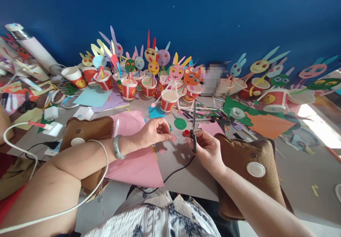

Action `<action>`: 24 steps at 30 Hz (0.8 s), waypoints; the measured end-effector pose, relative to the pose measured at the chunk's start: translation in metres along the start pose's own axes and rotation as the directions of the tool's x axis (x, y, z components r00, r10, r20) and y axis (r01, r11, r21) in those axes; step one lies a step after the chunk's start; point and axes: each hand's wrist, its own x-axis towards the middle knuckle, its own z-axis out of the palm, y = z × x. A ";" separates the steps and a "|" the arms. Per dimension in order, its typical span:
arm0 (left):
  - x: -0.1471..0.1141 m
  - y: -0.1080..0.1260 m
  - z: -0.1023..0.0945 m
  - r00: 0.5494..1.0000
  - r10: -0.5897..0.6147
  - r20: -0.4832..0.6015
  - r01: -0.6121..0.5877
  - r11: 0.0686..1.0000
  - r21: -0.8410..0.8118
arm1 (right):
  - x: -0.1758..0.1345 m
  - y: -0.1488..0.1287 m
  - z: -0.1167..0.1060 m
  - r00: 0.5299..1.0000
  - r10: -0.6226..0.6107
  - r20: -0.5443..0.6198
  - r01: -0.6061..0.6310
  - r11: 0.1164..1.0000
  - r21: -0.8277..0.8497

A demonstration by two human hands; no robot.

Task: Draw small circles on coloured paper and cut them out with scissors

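Note:
My left hand (157,132) pinches a small pink paper disc (173,138) between thumb and fingertips, just above the table. My right hand (207,148) is closed round the handles of dark scissors (194,123), whose blades point up and away from me. The scissors stand to the right of the disc, apart from it. A second pink disc (161,151) lies on the table below my left hand. Between my hands lie a red paper piece (185,133) and, farther back, a green paper circle (180,123). Pink paper sheets (133,169) spread under and beside my left forearm.
Several paper cups (168,101) holding paper animal faces on sticks line the blue wall. Brown cushions (246,162) lie on both sides. A white cable (107,159) crosses my left forearm. Pens and sticks (202,112) are scattered behind the scissors. A white bottle (39,50) stands far left.

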 end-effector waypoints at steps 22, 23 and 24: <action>0.000 0.004 0.000 0.999 0.039 -0.037 -0.039 0.999 0.003 | 0.000 0.007 -0.003 0.998 -0.050 0.022 0.053 0.985 -0.163; 0.000 0.004 -0.001 0.997 0.057 -0.052 -0.056 0.998 0.005 | 0.000 0.007 -0.003 0.998 -0.058 0.005 0.058 0.987 -0.153; 0.000 0.004 -0.001 0.995 0.071 -0.066 -0.070 0.997 0.011 | -0.001 0.007 -0.004 0.998 -0.063 -0.011 0.061 0.988 -0.143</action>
